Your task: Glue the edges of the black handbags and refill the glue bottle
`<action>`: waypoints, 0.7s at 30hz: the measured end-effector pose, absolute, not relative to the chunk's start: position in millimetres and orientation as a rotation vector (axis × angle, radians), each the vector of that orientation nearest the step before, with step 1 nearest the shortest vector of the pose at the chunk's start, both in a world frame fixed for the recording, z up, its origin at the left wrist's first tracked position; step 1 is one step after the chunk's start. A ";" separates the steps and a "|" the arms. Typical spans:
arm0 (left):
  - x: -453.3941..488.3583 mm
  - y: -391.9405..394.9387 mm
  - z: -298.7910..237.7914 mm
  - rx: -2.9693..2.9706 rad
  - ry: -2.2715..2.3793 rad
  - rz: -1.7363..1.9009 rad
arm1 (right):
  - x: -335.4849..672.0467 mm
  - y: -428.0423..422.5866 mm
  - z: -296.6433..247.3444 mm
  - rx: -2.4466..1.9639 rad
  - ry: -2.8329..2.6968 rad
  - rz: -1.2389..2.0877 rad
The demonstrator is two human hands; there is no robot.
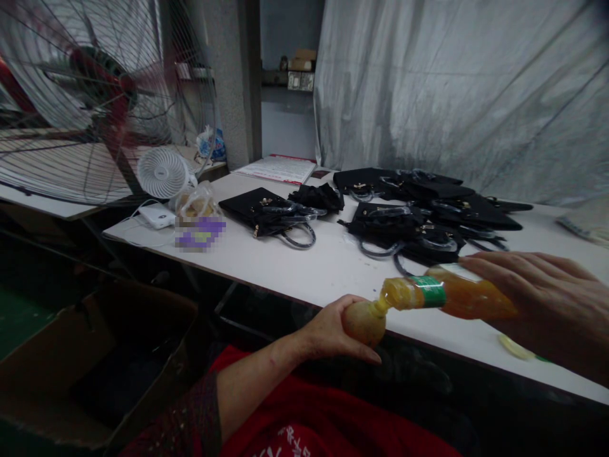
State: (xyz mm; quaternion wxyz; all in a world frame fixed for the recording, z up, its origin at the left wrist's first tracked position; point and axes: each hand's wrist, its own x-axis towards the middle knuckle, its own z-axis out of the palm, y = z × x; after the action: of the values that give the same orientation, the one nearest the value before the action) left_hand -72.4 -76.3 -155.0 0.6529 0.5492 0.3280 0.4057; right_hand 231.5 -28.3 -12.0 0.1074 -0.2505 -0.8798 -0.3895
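Observation:
My right hand (547,304) is closed round a plastic bottle of orange juice (457,295) with a green band, held almost on its side, mouth to the left. The mouth touches a small rounded yellowish container (364,322), and my left hand (328,330) is closed round that container at the white table's front edge (304,289). Juice fills the bottle's neck. Both hands are low in front of me, above my red clothing. A pale yellowish lid (516,348) lies on the table under my right hand.
Several black handbags (419,216) with wrapped handles lie across the table's middle and back. A small white desk fan (164,172), a white box (157,217) and a plastic bag (197,203) stand at the left end. A big floor fan (90,95) and a cardboard box (95,362) are left.

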 end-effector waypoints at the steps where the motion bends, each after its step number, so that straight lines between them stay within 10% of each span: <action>1: -72.5 -76.2 -155.4 1.254 0.746 0.920 | 230.5 -28.6 -11.6 -0.732 -2.585 -1.148; 21: -72.7 -76.0 -158.0 1.283 0.761 0.914 | 229.0 -30.7 -9.5 -0.743 -2.600 -1.116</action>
State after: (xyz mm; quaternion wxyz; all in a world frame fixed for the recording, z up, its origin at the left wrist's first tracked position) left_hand -72.7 -76.0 -158.0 0.6413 0.5627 0.3340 0.4007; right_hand 229.0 -30.7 -9.5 0.1081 -0.2525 -0.8836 -0.3793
